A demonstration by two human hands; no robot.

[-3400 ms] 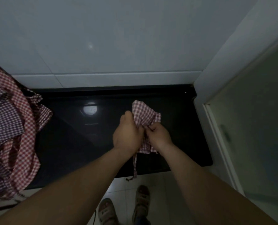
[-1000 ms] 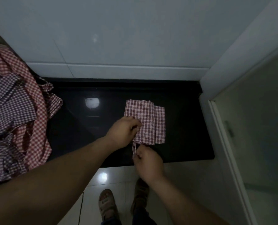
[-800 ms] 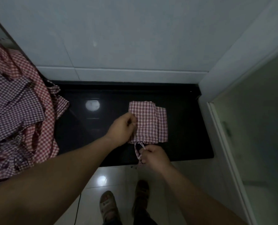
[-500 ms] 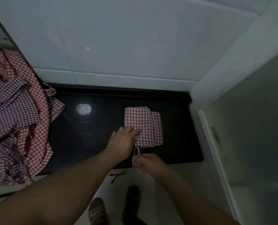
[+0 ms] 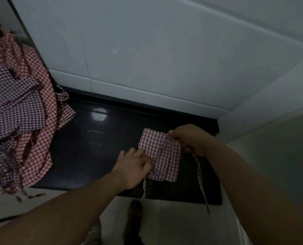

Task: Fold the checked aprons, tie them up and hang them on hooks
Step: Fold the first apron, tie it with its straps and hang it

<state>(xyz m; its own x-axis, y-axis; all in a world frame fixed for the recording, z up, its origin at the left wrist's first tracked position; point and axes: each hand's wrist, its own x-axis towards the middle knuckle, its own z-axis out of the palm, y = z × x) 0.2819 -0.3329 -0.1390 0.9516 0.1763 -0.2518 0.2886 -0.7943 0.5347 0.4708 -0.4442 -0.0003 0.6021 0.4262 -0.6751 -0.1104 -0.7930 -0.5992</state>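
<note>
A small folded red-checked apron (image 5: 162, 156) lies on the glossy black counter (image 5: 97, 147). My left hand (image 5: 132, 166) grips the bundle's left edge with curled fingers and holds it down. My right hand (image 5: 189, 139) is at the bundle's far right corner and pinches its tie string (image 5: 199, 172). The string runs diagonally across the bundle to that hand, then hangs from it past the counter's front edge. A second string end (image 5: 144, 189) dangles below my left hand.
A heap of red-checked and purple-checked aprons (image 5: 18, 110) lies on the counter's left end. White tiled wall (image 5: 147, 50) stands behind. A white frame with a pane (image 5: 278, 156) borders the right. My feet in sandals (image 5: 133, 225) stand on the pale floor below.
My right hand has carried the string from the near edge up over the bundle to its far right corner. My left hand has stayed on the left edge. The camera has tilted.
</note>
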